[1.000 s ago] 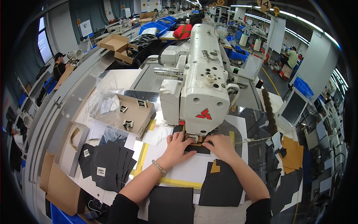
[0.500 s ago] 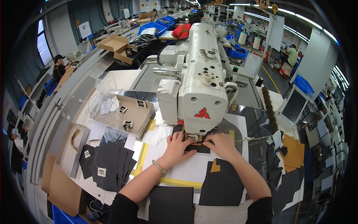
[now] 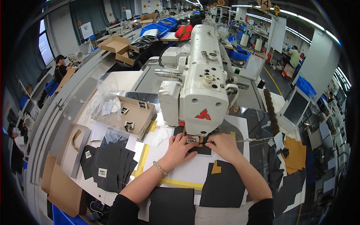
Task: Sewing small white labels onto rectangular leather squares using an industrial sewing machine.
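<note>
right now both hands flat on black fabric (image 3: 200, 149) under the sewing machine (image 3: 202, 93) — left hand (image 3: 179, 147) fingers spread, right hand (image 3: 224, 145) pressing beside it, label (image 3: 192, 140) between them.

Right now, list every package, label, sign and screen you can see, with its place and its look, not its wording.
Small white woven label: under the sewing machine head, between both hands' fingers.
White rectangular tag: on the stack of dark fabric pieces, left.
Open brown cardboard box: left of the machine, small black-and-white labels inside.
Dark flat screen: right of the table, tilted.
Round yellow hanging signs: overhead, top right.
</note>
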A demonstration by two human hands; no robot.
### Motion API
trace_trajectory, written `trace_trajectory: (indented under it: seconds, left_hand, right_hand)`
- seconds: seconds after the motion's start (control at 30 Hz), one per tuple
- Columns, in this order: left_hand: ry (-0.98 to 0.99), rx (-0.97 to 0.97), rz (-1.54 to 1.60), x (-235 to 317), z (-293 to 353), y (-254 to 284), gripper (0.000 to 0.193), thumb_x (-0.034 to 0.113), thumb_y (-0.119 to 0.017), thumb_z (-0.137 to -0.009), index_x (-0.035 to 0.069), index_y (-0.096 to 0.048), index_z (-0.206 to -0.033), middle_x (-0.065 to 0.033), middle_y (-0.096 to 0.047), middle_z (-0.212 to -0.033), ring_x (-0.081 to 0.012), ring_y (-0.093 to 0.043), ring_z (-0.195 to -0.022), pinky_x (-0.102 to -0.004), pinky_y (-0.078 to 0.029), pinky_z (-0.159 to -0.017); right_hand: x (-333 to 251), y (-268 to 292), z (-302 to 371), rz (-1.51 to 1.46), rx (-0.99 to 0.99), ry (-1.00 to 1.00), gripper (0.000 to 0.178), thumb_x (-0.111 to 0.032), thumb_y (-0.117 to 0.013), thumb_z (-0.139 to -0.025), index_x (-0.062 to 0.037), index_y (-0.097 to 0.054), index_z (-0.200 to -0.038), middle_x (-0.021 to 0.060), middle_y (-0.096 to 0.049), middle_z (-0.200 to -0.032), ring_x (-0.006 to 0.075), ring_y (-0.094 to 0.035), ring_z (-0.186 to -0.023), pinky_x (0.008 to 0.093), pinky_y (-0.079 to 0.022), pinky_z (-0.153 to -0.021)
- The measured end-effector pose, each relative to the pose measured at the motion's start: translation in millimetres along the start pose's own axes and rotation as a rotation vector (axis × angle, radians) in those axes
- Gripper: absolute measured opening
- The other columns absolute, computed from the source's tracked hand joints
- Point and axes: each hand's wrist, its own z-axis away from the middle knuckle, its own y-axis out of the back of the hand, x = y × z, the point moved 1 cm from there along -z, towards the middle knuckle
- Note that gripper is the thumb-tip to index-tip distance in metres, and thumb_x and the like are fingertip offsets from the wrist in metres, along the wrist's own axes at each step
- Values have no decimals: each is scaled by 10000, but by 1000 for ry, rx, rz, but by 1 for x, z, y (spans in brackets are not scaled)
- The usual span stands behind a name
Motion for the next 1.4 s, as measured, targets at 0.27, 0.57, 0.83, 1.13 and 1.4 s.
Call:
trace_trajectory:
  seconds: [0.27,0.57,0.83,1.13,1.4]
  left_hand:
    - [-110,-13,-65,2,0,-4,337,291,-619,-874,108,-611,-1158,-41,-561,-1111,-211,-489,-1062,-378,-348,-877]
    - [-138,-39,-110,5,2,-6,335,266,-597,-890,72,-547,-1158,-66,-558,-1227,-225,-492,-1088,-375,-355,-880]
    - [-119,-115,-54,7,-4,-2,493,401,-602,-846,36,-522,-1168,-115,-526,-1301,-281,-471,-1133,-419,-341,-923]
    - [-113,-169,1,2,-3,1,529,402,-596,-836,46,-506,-1218,-109,-498,-1363,-304,-401,-1283,-468,-297,-1012]
    - [-150,-187,176,-8,3,11,484,275,-615,-888,132,-498,-1335,-63,-566,-1330,-225,-472,-1248,-466,-284,-1051]
  right_hand:
    - [9,-8,-12,-7,134,-21,211,-284,-697,-812,-80,-738,-848,108,-695,-785,301,-668,-724,404,-512,-661]
    - [6,-12,-16,22,114,-18,225,-286,-706,-810,-64,-734,-831,112,-693,-783,306,-667,-741,413,-512,-663]
    - [12,-4,-10,-24,120,-40,200,-277,-690,-822,-84,-728,-854,101,-692,-793,297,-666,-753,404,-511,-673]
    - [30,27,39,258,69,-196,220,-277,-708,-796,-109,-713,-939,64,-657,-860,277,-653,-791,402,-493,-679]
    - [49,19,54,292,200,237,224,-164,-699,-782,-132,-685,-1004,22,-612,-1036,203,-529,-1032,390,-359,-885]
